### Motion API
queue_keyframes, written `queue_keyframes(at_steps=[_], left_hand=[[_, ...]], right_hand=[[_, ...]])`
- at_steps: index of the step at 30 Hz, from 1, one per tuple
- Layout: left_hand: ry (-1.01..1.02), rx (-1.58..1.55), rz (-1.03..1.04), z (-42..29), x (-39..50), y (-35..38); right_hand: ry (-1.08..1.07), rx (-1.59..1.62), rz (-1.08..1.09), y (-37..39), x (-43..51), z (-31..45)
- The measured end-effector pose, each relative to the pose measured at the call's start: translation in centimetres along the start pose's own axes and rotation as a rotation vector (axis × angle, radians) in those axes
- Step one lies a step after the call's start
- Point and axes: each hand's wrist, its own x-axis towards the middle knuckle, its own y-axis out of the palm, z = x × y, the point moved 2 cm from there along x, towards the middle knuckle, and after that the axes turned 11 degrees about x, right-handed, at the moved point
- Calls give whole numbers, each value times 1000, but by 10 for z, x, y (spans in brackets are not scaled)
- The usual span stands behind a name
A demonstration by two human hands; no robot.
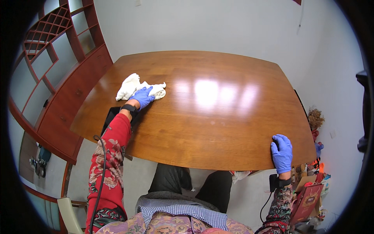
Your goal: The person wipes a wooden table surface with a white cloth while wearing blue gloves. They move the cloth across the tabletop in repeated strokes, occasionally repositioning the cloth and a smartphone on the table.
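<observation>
My left hand (142,97), in a blue glove, lies on a crumpled white cloth (128,87) towards the left side of a glossy brown wooden table (204,137). The cloth spreads to both sides of the hand; whether the fingers grip it or only press it down is hard to tell. My right hand (282,153), gloved in blue too, rests near the table's right front edge, curled over a dark, thin object that is mostly hidden beneath it. A black device (109,118) lies beside my left forearm, partly covered by it.
A red-brown wooden cabinet (79,84) with shelves stands at the left. A pale chair (69,216) is at the lower left. Dried flowers (315,117), a red paper bag (306,203) and assorted items stand right of the table. Black cables run along both forearms.
</observation>
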Motion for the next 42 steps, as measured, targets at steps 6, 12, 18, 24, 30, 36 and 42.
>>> queue_keyframes(at_steps=[6,12,18,24,30,36,42], left_hand=[[55,22,22,-27,6,-1],[456,-19,-123,-124,-97,-23],[719,85,-166,-166,-222,-43],[542,18,-103,-128,-218,-47],[436,48,-3,-123,-125,-39],[488,46,48,-192,-68,-32],[738,-8,-104,-257,-141,-32]], right_hand=[[6,7,0,0,2,3],[16,-17,-3,1,1,0],[32,-10,4,2,-1,0],[9,-18,-4,3,-1,-2],[19,-28,-15,3,-2,-4],[23,-5,-23,3,-1,-3],[19,17,-8,3,0,-5]])
